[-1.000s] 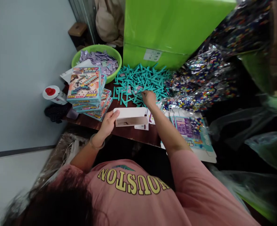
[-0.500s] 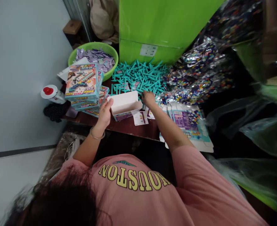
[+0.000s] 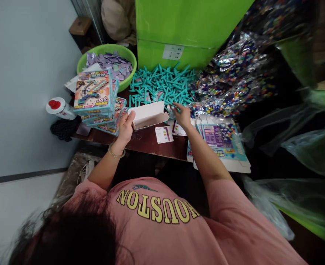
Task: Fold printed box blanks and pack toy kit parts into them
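Observation:
My left hand (image 3: pixel 126 127) grips the left end of an open cardboard box (image 3: pixel 148 117), thumb over its rim. The box is tilted, and its white inside shows. Just right of the box, my right hand (image 3: pixel 182 115) has its fingers stretched out and apart, with no held thing visible. Its fingertips are by a small whitish item (image 3: pixel 170 109) that I cannot make out, at the near edge of a heap of teal plastic pieces (image 3: pixel 162 84). Printed cards (image 3: pixel 164 135) lie below, between the box and my right forearm.
Finished-looking DIY boxes (image 3: pixel 93 92) are stacked at left, before a green basin (image 3: pixel 135 70) of purple packets. A white bottle (image 3: pixel 60 108) with a red cap stands beside them. Bags of colourful beads (image 3: pixel 231 81) and flat cartons (image 3: pixel 239 158) lie right; a green box (image 3: pixel 190 29) stands behind.
My right hand has drawn back to the right from the teal pieces, and its fingers have spread. The box in my left hand has tilted and lifted slightly.

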{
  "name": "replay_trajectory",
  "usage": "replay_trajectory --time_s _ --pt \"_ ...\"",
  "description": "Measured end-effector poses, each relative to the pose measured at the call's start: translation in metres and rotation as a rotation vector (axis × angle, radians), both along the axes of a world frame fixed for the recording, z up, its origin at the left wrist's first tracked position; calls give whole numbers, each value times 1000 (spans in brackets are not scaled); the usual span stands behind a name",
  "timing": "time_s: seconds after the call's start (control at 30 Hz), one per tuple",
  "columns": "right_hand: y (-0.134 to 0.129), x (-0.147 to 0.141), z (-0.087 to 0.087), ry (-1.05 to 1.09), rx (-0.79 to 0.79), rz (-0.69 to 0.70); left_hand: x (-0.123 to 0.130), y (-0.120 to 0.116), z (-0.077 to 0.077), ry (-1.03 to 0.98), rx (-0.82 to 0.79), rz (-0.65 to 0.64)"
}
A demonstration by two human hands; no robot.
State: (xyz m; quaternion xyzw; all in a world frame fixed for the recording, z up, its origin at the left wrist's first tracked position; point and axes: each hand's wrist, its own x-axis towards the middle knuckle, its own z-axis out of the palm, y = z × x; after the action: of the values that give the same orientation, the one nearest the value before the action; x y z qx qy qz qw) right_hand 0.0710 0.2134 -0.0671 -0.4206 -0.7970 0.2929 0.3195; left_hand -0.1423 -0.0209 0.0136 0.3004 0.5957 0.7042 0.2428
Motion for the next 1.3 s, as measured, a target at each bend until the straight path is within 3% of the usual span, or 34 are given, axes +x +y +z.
replay_trajectory --time_s 0.1,0.2,0.3,0.43,0.5,0.57,0.67,0.77,0.87,0.97,1.1,1.3 --pt "5 13 11 140 -27 -92 5 1 1 -14 -5 -24" --pt "13 30 25 129 -21 -166 7 -1 3 -25 -14 -35" --pt "4 45 48 235 -15 -155 8 -5 7 -44 -46 -23" --pt "-52 39 98 355 71 78 13 -5 12 -54 -66 -22" --pt "-88 26 119 204 94 238 15 -4 14 -36 -65 -37" --pt "-117 14 128 59 134 349 15 -6 16 -16 -79 -42" --pt "-133 11 113 61 159 294 9 -17 17 68 -114 -26" --pt "-124 32 75 64 76 185 3 -30 17 226 -105 10" --pt "-120 64 37 -215 -7 187 7 -38 12 346 -107 -32" --pt "-133 85 12 -484 12 178 22 -41 2 349 -149 -179" --pt "-147 88 2 -543 73 188 37 -38 -10 297 -185 -273" --pt "-116 79 16 -561 61 82 26 -27 -4 227 -133 -109"
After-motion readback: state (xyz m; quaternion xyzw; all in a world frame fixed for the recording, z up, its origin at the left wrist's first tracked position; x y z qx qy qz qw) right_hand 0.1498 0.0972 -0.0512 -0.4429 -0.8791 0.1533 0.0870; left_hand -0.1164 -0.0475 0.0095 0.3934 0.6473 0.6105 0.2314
